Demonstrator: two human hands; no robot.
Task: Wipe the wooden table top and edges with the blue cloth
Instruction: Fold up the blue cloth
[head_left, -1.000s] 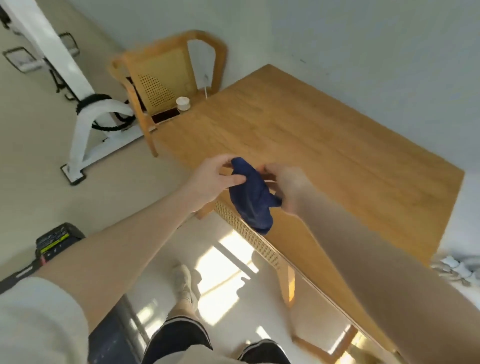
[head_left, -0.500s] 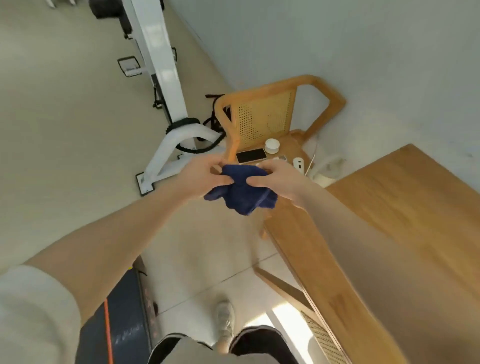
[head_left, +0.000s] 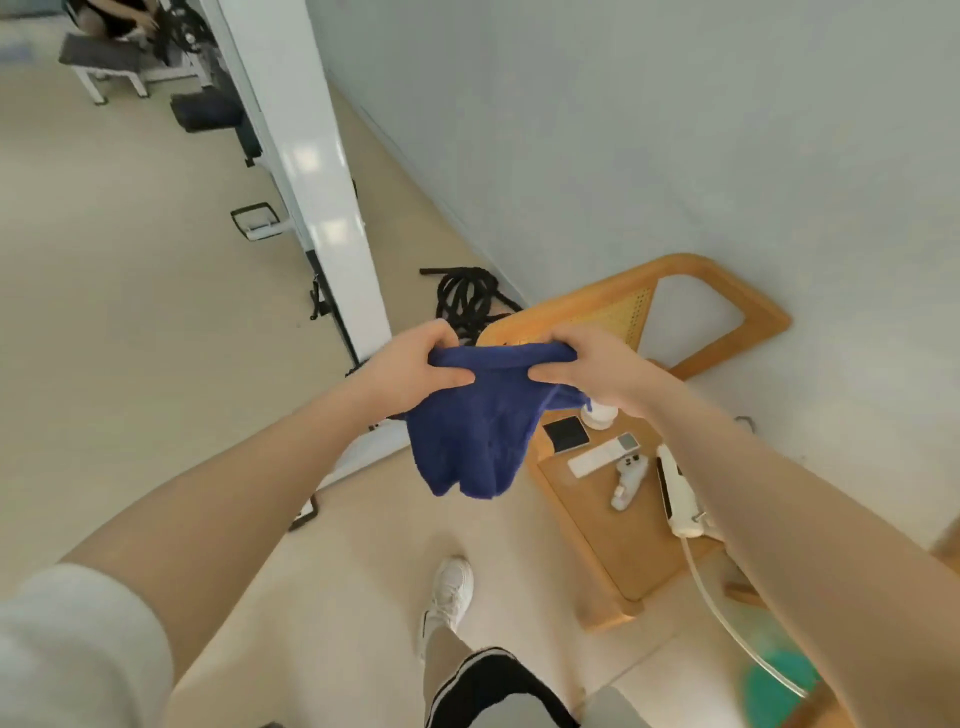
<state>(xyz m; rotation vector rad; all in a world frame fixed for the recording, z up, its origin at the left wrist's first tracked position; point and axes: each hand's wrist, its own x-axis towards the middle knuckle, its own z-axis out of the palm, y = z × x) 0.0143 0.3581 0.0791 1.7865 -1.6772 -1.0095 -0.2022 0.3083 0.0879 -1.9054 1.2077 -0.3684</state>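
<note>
Pale flooring (head_left: 130, 338) and a grey wall fill the view; the counter to be wiped is not in view (only a wooden chair (head_left: 623, 519) carrying a remote and small devices). Left hand (head_left: 415, 366) and right hand (head_left: 587, 371) each pinch the top edge of the blue cloth (head_left: 472, 441), held in mid-air with its body hanging free, probably to spread or refold it before wiping. No wiping contact observed.
</note>
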